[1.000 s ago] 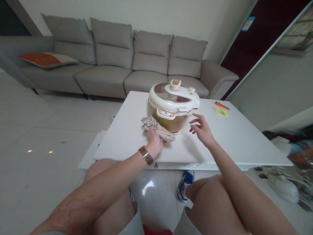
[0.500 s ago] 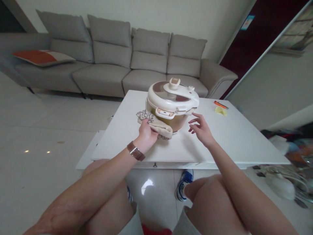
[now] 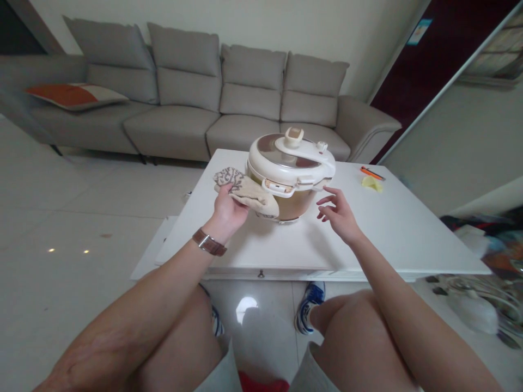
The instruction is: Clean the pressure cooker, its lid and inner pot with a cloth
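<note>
A white and gold electric pressure cooker stands on the white table with its lid on. My left hand grips a folded beige cloth with a dark scroll pattern, held at the cooker's front left side. Whether the cloth presses on the cooker, I cannot tell. To the right of the cooker, my right hand hovers with fingers apart and slightly bent, holding nothing. Its index fingertip is close to the cooker's right side, below the lid rim.
An orange utility knife and a crumpled yellow piece lie on the table's right part. Behind the table runs a grey sofa with an orange and white cushion. A drawer knob sticks out at the front.
My left hand has moved left and slightly up with the cloth, along the cooker's front left side. My right hand stays nearly in place beside the cooker.
</note>
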Demonstrator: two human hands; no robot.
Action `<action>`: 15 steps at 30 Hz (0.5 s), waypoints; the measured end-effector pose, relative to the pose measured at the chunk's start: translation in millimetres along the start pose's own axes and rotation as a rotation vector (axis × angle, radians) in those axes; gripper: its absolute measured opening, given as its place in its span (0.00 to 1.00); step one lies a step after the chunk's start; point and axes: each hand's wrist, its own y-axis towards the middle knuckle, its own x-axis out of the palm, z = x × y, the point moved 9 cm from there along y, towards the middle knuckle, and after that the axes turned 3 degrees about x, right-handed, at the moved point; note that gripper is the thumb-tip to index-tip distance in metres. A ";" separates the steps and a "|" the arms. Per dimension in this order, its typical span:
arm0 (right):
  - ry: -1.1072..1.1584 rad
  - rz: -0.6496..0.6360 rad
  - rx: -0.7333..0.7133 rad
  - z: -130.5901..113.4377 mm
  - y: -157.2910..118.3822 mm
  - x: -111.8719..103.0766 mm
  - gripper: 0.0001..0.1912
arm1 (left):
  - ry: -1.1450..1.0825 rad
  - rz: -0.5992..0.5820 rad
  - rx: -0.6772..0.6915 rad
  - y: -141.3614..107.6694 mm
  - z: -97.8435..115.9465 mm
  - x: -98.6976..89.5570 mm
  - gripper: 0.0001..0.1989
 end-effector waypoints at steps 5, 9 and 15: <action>-0.011 -0.002 0.017 1.9 0.1 0.1 0.33 | -0.001 -0.064 0.052 -14.6 -12.3 6.9 0.14; -0.009 -0.011 0.014 3.6 0.7 0.2 0.33 | -0.001 -0.046 0.016 -21.5 -23.1 4.7 0.13; -0.004 -0.016 0.006 4.3 0.7 -0.6 0.33 | -0.015 -0.038 0.034 -5.9 -10.7 5.5 0.14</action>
